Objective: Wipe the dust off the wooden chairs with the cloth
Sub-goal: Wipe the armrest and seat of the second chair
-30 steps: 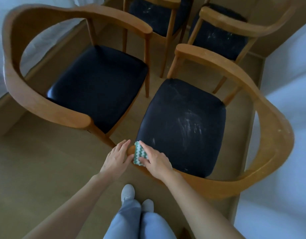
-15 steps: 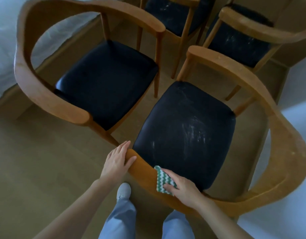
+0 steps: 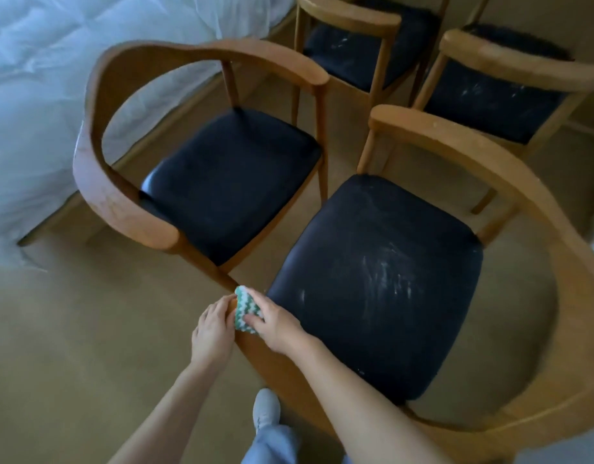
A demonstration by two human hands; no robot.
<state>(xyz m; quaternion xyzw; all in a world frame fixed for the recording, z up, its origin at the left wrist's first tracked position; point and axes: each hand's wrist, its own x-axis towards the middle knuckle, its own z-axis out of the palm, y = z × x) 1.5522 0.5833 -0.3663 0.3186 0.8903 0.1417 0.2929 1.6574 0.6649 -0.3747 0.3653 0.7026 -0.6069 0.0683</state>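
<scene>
A wooden armchair (image 3: 540,390) with a dusty black seat stands right in front of me, its curved backrest nearest to me. My right hand (image 3: 275,321) presses a green-and-white zigzag cloth (image 3: 246,311) onto the left end of that backrest. My left hand (image 3: 212,329) grips the outer side of the same rail end, right beside the cloth. To the left stands a second wooden chair (image 3: 101,195) whose black seat looks clean.
Two more wooden chairs (image 3: 356,18) (image 3: 510,65) with dusty black seats stand behind. A white bed cover (image 3: 37,95) fills the upper left. The floor is tan. My shoe (image 3: 266,408) and trouser leg show under the backrest.
My right hand slid the cloth along the backrest, first rightwards and then back to its left end beside my left hand. The view has shifted right.
</scene>
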